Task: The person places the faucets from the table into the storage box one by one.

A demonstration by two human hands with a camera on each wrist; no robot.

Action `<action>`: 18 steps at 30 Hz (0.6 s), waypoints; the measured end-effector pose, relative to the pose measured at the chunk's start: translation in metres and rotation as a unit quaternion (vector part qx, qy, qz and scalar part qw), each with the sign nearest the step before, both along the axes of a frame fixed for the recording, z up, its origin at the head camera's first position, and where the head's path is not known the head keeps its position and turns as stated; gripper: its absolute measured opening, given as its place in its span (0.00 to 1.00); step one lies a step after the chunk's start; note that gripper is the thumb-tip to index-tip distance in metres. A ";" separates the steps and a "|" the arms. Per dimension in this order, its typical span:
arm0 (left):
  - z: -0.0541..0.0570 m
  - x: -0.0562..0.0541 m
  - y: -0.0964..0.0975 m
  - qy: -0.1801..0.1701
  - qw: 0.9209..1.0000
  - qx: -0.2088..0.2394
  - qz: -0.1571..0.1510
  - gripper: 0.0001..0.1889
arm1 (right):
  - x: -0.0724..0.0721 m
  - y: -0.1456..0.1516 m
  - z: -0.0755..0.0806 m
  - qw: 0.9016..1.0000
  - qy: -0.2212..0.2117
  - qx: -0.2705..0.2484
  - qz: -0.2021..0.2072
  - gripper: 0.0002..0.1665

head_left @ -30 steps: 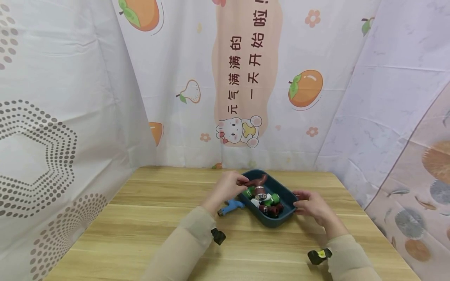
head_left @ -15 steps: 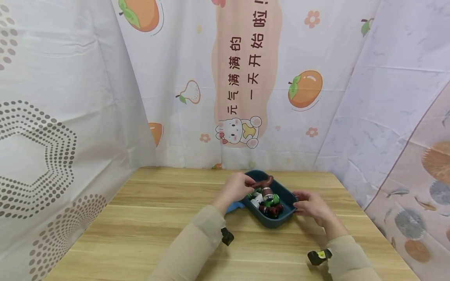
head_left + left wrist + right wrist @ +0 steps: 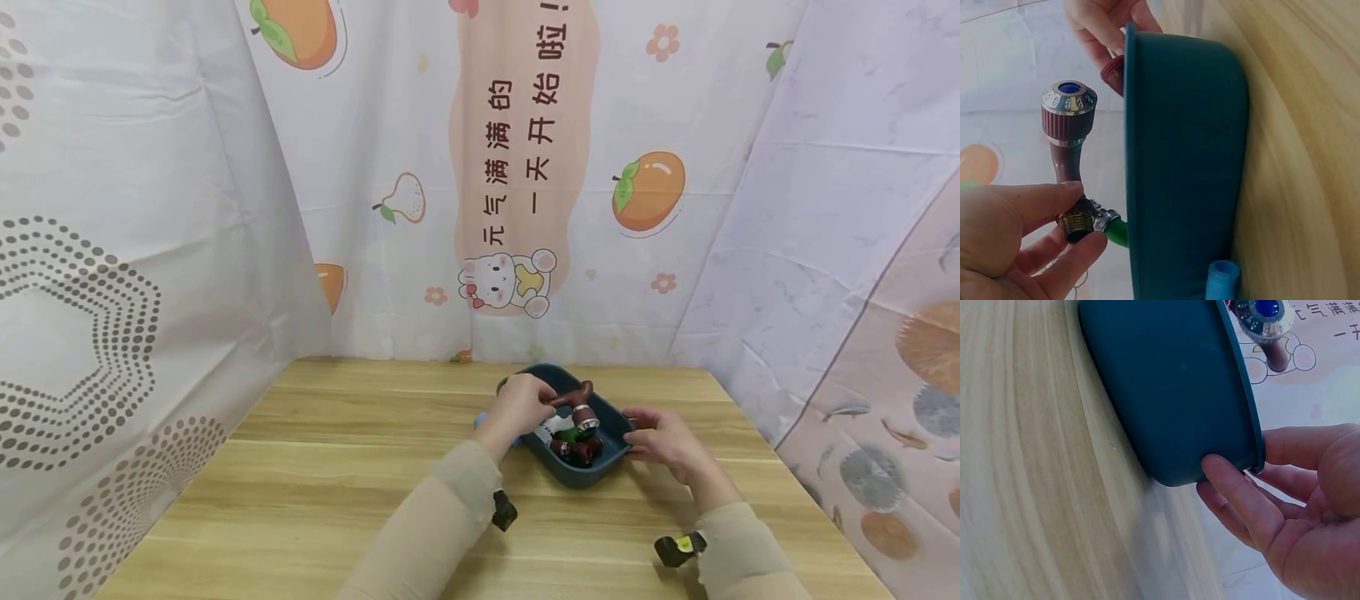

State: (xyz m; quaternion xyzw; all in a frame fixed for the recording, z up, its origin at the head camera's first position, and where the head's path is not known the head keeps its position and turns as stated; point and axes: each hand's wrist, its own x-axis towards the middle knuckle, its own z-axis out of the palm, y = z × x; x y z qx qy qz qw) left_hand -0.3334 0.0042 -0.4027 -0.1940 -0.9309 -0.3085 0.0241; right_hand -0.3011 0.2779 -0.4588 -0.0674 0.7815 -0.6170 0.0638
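Note:
A brown faucet (image 3: pixel 584 418) with a ribbed knob and silver collar is pinched by its threaded end between the thumb and fingers of my left hand (image 3: pixel 517 408), over the dark teal basin (image 3: pixel 567 476). In the left wrist view that faucet (image 3: pixel 1067 125) stands beside the basin's rim, knob up. My right hand (image 3: pixel 667 443) grips the basin's right end; the right wrist view has the thumb against the outer wall (image 3: pixel 1185 394) and a finger over the rim. Green, white and brown faucets (image 3: pixel 576 452) lie inside, partly hidden by my left hand and the held faucet.
Just left of the basin, a blue faucet (image 3: pixel 482 419) lies on the wooden table (image 3: pixel 315 483), mostly behind my left hand. Printed curtains (image 3: pixel 405 250) hang along the back and both sides of the table.
My left hand has moved right, carrying the brown faucet from the basin's left side to over its middle. My right hand has kept its place on the basin.

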 end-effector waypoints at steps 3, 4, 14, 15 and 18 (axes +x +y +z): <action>-0.002 0.000 0.001 -0.002 1.000 0.003 -0.001 0.05 | 0.001 -0.001 0.001 1.000 0.000 -0.002 -0.001 0.32; -0.003 0.000 0.002 0.000 1.000 0.001 -0.001 0.04 | 0.001 -0.001 0.001 1.000 0.001 -0.001 -0.001 0.32; -0.008 -0.001 0.009 -0.012 1.000 -0.002 0.004 0.02 | 0.001 -0.001 0.000 1.000 0.000 -0.001 -0.002 0.32; -0.009 0.000 0.009 -0.015 1.000 -0.001 0.004 0.02 | 0.001 -0.001 0.000 1.000 0.000 0.000 -0.002 0.32; -0.009 0.001 0.011 -0.014 1.000 -0.001 0.005 0.02 | 0.001 -0.001 0.001 1.000 -0.001 0.002 -0.004 0.33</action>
